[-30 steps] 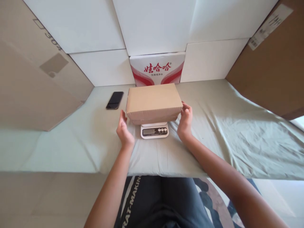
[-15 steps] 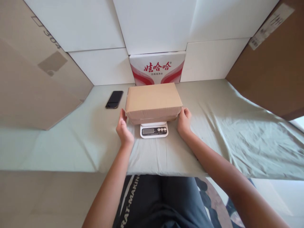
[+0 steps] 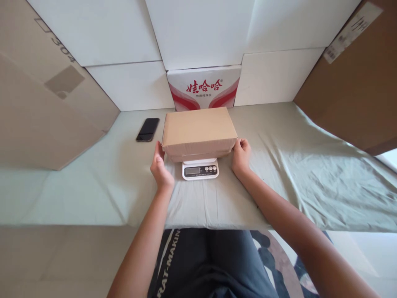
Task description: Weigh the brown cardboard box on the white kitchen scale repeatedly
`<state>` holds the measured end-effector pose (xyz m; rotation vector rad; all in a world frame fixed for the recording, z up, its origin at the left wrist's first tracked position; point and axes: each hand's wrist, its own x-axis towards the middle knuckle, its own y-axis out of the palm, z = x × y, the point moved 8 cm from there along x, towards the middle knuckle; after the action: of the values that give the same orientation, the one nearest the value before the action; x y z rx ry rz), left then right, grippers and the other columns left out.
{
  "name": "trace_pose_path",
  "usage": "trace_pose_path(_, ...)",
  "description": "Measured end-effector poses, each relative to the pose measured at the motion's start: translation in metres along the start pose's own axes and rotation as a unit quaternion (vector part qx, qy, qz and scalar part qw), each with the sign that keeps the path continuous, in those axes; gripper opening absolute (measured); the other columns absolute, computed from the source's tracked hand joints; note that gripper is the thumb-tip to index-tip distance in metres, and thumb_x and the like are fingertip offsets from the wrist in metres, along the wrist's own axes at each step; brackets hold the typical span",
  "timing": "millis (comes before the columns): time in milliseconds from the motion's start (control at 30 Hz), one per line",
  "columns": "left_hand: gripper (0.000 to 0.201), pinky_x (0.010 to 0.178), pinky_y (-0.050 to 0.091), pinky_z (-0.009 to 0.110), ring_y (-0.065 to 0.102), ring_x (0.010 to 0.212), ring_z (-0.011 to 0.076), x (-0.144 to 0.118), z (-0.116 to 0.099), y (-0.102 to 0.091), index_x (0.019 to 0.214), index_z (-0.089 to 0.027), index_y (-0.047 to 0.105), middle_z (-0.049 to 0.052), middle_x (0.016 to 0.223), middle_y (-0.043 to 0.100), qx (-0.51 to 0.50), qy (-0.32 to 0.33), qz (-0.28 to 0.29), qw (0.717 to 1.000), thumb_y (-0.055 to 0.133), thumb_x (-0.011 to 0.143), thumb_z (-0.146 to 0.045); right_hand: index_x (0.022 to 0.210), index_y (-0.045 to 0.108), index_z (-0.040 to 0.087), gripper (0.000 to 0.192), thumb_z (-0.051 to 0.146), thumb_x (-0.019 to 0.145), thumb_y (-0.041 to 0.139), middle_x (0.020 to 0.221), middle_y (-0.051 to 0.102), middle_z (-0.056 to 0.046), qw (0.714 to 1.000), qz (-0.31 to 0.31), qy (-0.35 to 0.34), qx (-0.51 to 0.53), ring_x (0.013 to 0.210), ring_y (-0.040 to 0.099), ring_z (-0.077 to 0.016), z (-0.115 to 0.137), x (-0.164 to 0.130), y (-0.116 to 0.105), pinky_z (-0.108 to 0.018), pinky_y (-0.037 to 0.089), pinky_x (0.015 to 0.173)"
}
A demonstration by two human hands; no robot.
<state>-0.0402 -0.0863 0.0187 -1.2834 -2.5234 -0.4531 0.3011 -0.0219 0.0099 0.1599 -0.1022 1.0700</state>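
Curled now where its fingers were straighter a second ago, the right hand (image 3: 241, 156) meets the near right corner of a cardboard box (image 3: 200, 129); whether it pinches, I cannot tell. The left hand (image 3: 161, 165), open, cups the near left corner. The box sits on a white scale (image 3: 200, 169), overhanging it; it looks stiff, probably light, best held by both ends. Cloth-covered counter (image 3: 276, 136) stretches widely rightward; a phone (image 3: 148, 129) lies near its left, a red-and-white carton (image 3: 204, 88) close behind.
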Motion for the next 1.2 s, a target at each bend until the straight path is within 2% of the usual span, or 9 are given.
trace_pose_path(233,0.073,0.129,0.043,0.040,0.053,0.156,0.0295,-0.001,-0.006,0.000,0.156,-0.015,0.060,0.016,0.164,0.058,0.018,0.014,0.009,1.000,0.048,0.100,-0.059,0.064,0.047,0.024,0.034,0.041,0.086,0.066,0.060,0.044,0.008,0.999,-0.007,0.052,-0.003,0.063,0.039,-0.0114,-0.001,-0.003,-0.001,-0.029,0.036,0.064)
trace_pose_path(367,0.074,0.129,0.042,0.040,0.051,0.157,0.0307,-0.001,-0.005,0.002,0.156,-0.015,0.061,0.017,0.165,0.056,0.013,0.013,0.023,1.000,0.048,0.100,-0.060,0.065,0.046,0.024,0.038,0.045,0.084,0.070,0.064,0.048,0.007,0.998,-0.013,0.044,0.046,0.066,0.048,-0.0118,-0.003,0.000,-0.001,-0.029,0.045,0.072)
trace_pose_path(467,0.076,0.130,0.041,0.040,0.050,0.158,0.0314,-0.001,-0.005,0.004,0.155,-0.014,0.061,0.018,0.166,0.055,-0.001,0.015,0.026,1.000,0.049,0.099,-0.063,0.076,0.055,0.023,0.033,0.051,0.086,0.069,0.080,0.065,0.002,0.993,-0.003,0.047,0.107,0.080,0.063,-0.0151,-0.006,0.004,0.002,-0.032,0.053,0.084)
trace_pose_path(567,0.078,0.130,0.041,0.039,0.050,0.158,0.0315,-0.001,-0.005,0.005,0.155,-0.014,0.061,0.017,0.166,0.055,-0.015,0.014,0.029,0.999,0.050,0.098,-0.067,0.091,0.067,0.023,0.034,0.056,0.090,0.060,0.106,0.077,-0.005,0.987,0.013,0.027,0.156,0.105,0.072,-0.0212,0.000,0.006,0.003,-0.041,0.056,0.101)
trace_pose_path(700,0.083,0.129,0.043,0.040,0.052,0.156,0.0323,-0.003,-0.004,0.007,0.158,-0.017,0.059,0.016,0.165,0.057,-0.029,0.008,0.047,0.998,0.052,0.097,-0.073,0.121,0.073,0.029,0.052,0.068,0.091,0.059,0.147,0.072,-0.005,0.977,0.062,0.002,0.204,0.147,0.060,-0.0274,0.019,-0.004,0.008,-0.051,0.041,0.131)
trace_pose_path(800,0.082,0.129,0.042,0.040,0.051,0.157,0.0317,-0.005,-0.004,0.008,0.157,-0.019,0.060,0.014,0.164,0.058,-0.023,0.010,0.054,0.998,0.052,0.098,-0.073,0.136,0.069,0.032,0.062,0.074,0.091,0.057,0.160,0.064,-0.001,0.971,0.116,-0.002,0.209,0.162,0.046,-0.0293,0.028,-0.017,0.017,-0.053,0.031,0.140)
trace_pose_path(933,0.085,0.125,0.046,0.040,0.055,0.154,0.0324,-0.006,-0.003,0.006,0.157,-0.016,0.060,0.016,0.162,0.061,-0.011,0.007,0.047,0.999,0.051,0.096,-0.075,0.139,0.069,0.036,0.060,0.074,0.096,0.049,0.157,0.067,0.001,0.968,0.170,-0.065,0.171,0.163,0.044,-0.0321,0.040,-0.033,0.029,-0.053,0.032,0.140)
trace_pose_path(1067,0.082,0.117,0.053,0.043,0.066,0.142,0.0337,-0.008,0.002,0.006,0.148,-0.017,0.067,0.018,0.147,0.072,0.019,-0.003,0.061,0.998,0.051,0.095,-0.077,0.148,0.062,0.040,0.062,0.073,0.101,0.042,0.156,0.067,0.000,0.969,0.183,-0.114,0.120,0.159,0.048,-0.0331,0.047,-0.048,0.035,-0.054,0.035,0.137)
trace_pose_path(1200,0.076,0.113,0.054,0.042,0.069,0.136,0.0323,-0.006,0.003,0.007,0.135,-0.019,0.074,0.016,0.134,0.078,-0.002,-0.028,0.063,0.998,0.051,0.094,-0.079,0.156,0.054,0.041,0.064,0.071,0.102,0.041,0.162,0.061,0.001,0.968,0.187,-0.122,0.119,0.162,0.044,-0.0326,0.050,-0.054,0.035,-0.056,0.031,0.139)
